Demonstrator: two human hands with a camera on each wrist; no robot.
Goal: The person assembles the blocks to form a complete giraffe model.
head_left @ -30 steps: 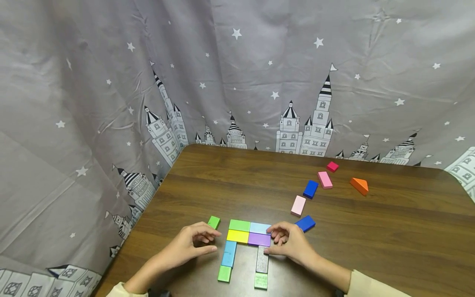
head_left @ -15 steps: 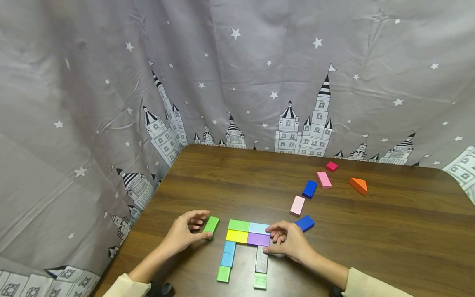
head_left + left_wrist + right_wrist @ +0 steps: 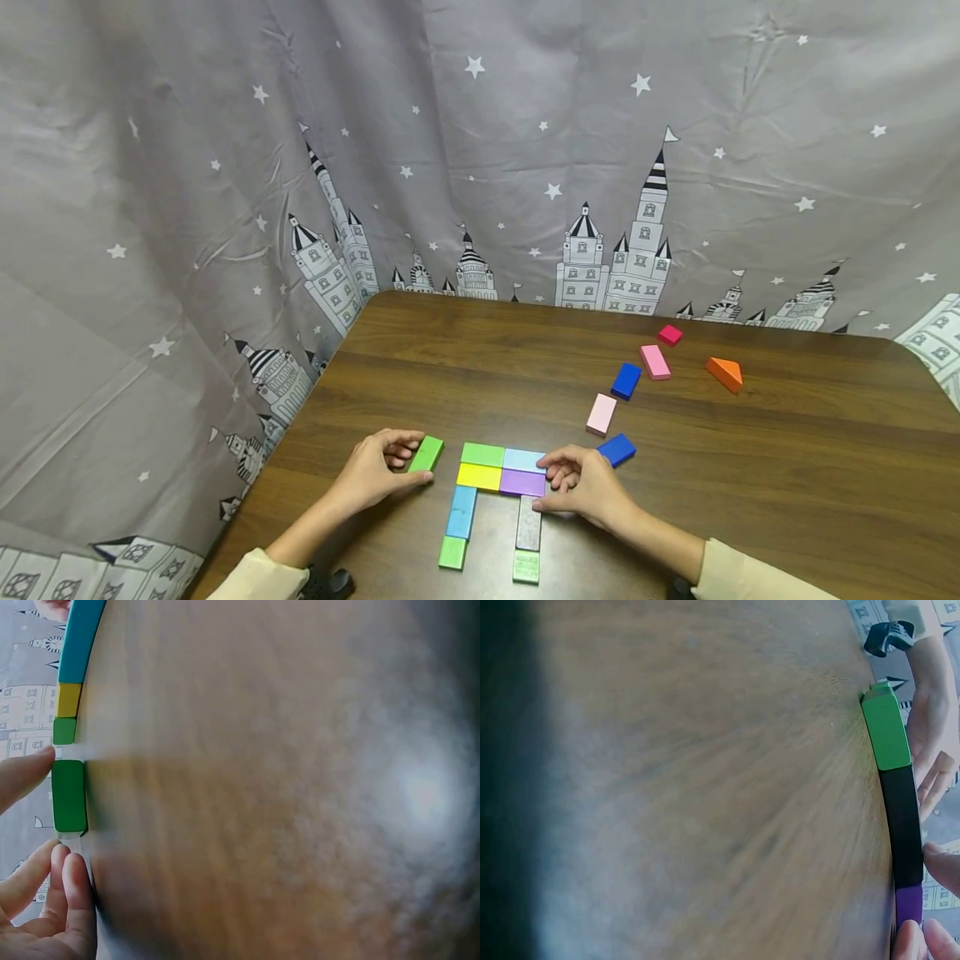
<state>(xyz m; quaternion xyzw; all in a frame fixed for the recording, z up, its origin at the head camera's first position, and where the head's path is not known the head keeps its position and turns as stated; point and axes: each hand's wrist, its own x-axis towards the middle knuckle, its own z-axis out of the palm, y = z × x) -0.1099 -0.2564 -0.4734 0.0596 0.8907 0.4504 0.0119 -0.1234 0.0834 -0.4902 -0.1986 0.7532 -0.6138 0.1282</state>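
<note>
Here, left hand (image 3: 375, 471): thumb and fingers parted around the lone green block (image 3: 427, 455)
Lone green block: smooth, oblong — on the wood-grained table (image 3: 487, 375)
Right hand (image 3: 588, 486): curved, spread beside the purple block (image 3: 521, 482)

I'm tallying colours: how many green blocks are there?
4: loose green block by the left hand; back green block behind the yellow block; near left green block beside the teal block; near right green block beside the dark block.
</note>
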